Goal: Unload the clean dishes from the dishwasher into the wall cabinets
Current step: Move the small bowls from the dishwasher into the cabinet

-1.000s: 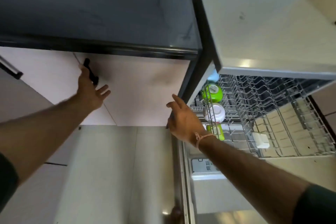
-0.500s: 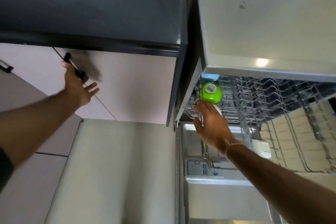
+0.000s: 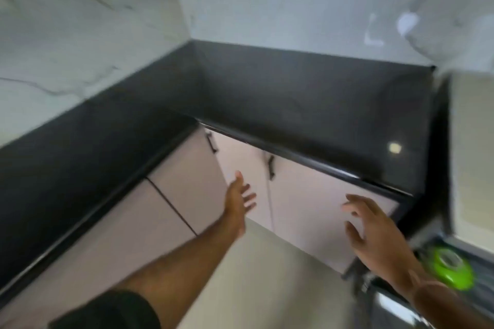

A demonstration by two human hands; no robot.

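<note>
Both hands are open and empty, left hand [image 3: 239, 196] at frame centre, right hand [image 3: 374, 230] lower right beside a green bowl [image 3: 451, 267]; a blind reach in this blurred view could knock it.

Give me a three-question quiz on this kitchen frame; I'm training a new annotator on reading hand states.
1. True or false: the left hand grips the black bar handle.
2. What does the right hand hold? A) bright green round dish B) nothing C) a white cup
3. Which side of the view shows the bright green round dish?

Key:
1. False; it is open, apart from the handle.
2. B
3. Lower right, beside the right wrist.
</note>
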